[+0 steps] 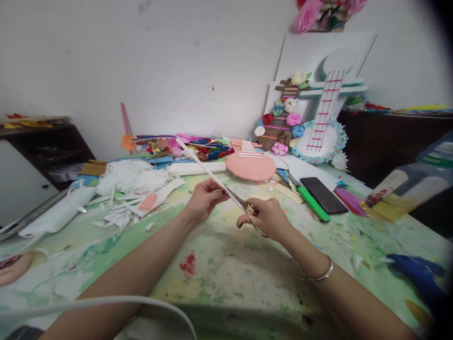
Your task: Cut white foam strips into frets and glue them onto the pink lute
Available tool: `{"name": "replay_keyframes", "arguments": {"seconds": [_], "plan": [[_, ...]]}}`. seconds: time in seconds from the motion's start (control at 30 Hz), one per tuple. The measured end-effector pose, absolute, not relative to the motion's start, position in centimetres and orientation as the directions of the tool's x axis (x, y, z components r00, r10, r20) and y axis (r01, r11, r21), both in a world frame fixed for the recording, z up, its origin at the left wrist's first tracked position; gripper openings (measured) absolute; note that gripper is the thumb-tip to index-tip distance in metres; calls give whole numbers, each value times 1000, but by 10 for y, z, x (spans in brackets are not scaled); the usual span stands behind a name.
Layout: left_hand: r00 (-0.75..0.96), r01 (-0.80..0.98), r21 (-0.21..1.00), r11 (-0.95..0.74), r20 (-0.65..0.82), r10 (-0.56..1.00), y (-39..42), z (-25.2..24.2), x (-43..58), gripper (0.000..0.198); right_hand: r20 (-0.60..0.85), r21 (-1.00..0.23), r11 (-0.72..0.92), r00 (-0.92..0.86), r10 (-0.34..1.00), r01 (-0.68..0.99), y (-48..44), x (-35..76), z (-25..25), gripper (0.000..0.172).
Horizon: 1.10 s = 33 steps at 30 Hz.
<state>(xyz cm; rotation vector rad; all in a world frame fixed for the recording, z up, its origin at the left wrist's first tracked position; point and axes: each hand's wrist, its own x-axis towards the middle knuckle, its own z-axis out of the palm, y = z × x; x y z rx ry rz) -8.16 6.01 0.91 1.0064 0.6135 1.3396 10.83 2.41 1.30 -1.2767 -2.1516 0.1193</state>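
Note:
My left hand [207, 199] pinches a long, thin white strip [198, 160] that slants up and away to the left. Gold-handled scissors [250, 209] are in my right hand [268, 218], with fingers in the loops. Their blades meet the near end of the strip; whether they are closed on it I cannot tell. Behind the hands lies a pink paper instrument shape [251, 166] with white strips across its neck and thin white lines on its body.
White scraps [122, 215] and tangled white string [132, 175] lie at left. A phone [323, 194], a green cutter [313, 204] and a bottle [406, 189] are at right. Decorated paper instruments [320, 127] lean on the wall. A white cable [141, 299] crosses the front.

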Motion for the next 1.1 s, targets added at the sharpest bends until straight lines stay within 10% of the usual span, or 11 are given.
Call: {"name": "replay_keyframes", "arguments": {"seconds": [0.63, 1.1], "plan": [[259, -493, 865, -97, 252, 932, 63, 7, -86, 19, 329, -737, 499, -403, 854, 456, 29, 109, 11, 30], [271, -496, 864, -91, 254, 929, 61, 9, -86, 17, 161, -920, 295, -440, 884, 256, 23, 102, 11, 45]]}}
